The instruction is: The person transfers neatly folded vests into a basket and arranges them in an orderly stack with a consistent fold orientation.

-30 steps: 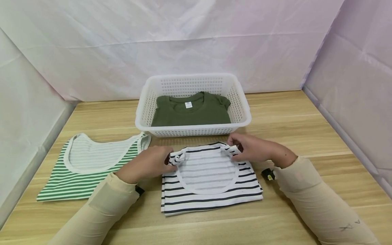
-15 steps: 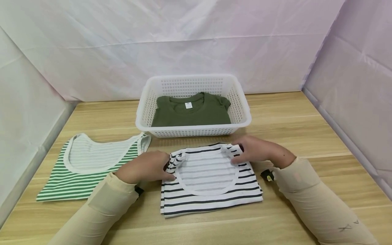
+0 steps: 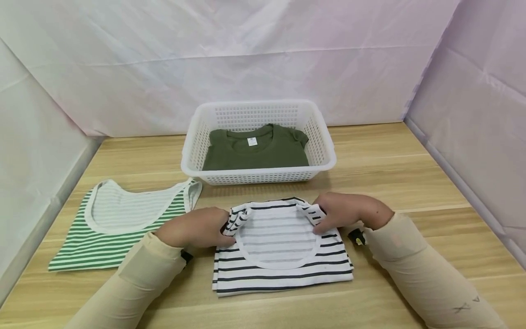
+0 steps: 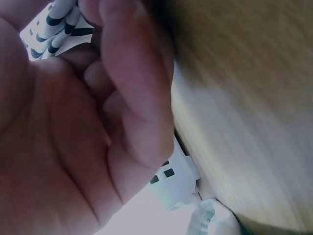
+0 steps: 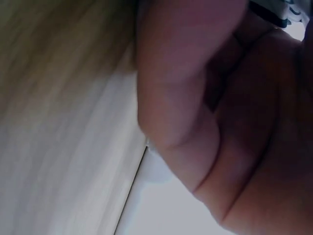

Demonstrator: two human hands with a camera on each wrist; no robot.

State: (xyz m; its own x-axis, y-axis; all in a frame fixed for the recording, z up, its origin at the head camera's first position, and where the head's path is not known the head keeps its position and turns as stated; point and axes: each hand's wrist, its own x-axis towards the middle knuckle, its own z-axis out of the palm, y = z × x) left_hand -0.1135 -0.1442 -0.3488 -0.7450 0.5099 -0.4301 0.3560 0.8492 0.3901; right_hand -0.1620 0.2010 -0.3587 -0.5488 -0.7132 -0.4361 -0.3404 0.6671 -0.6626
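A folded white shirt with black stripes [image 3: 283,276] lies on the table in front of me, its wide neckline facing up. My left hand [image 3: 201,227] grips its bunched left shoulder, with curled fingers and the thumb on top. At the opposite shoulder, my right hand [image 3: 343,211] pinches the cloth, thumb toward the neckline. The left wrist view shows curled fingers [image 4: 137,88] beside bunched striped cloth [image 4: 56,29]. In the right wrist view, the curled fingers [image 5: 171,73] hide most of the fabric, and only a striped bit [image 5: 288,12] shows at the top corner.
Behind the striped shirt stands a white plastic basket [image 3: 259,176] holding a folded dark green shirt [image 3: 256,155] with a white neck label. A green-striped shirt [image 3: 94,249] lies folded at the left, close to my left forearm. White sheeting [image 3: 255,55] walls the table's back and sides.
Both hands have come slightly toward me, and the shirt's top edge has shifted nearer with them. The right fingers have moved down from the back edge. Basket and green-striped shirt stay put.
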